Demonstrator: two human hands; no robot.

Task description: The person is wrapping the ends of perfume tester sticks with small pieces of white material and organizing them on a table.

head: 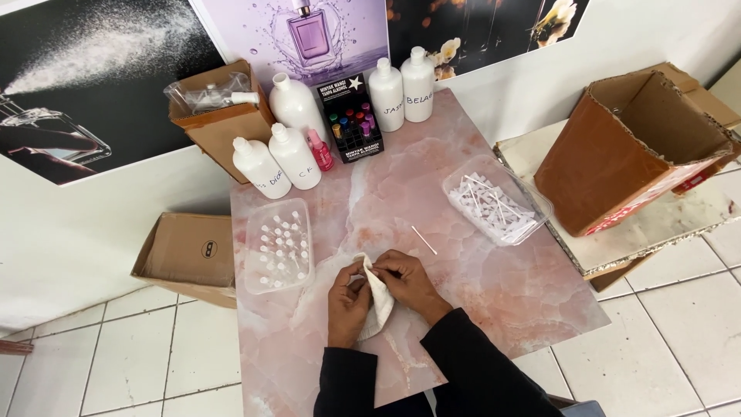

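From my feed, far left on the floor sits an open cardboard box [185, 255] against the pink marble table [478, 286]. On the table's left side I see a clear tray of small vials [278, 245], and beyond it two white bottles [276, 161] in front of a brown carton [220, 123]. Further along the far edge stand a black rack of coloured vials [351, 123] and two more white bottles [401, 91].

Near the front edge, my left hand [347, 303] and right hand [407, 282] both pinch a white cloth [378, 297] between them, fingers closed narrowly on its upper edge; the cloth hangs down between the hands, over the table.

Just beyond the right hand lies a single white stick [424, 240]. Right of that is a clear tray of white sticks [494, 202], then a large open cardboard box [641, 147] on a side slab.
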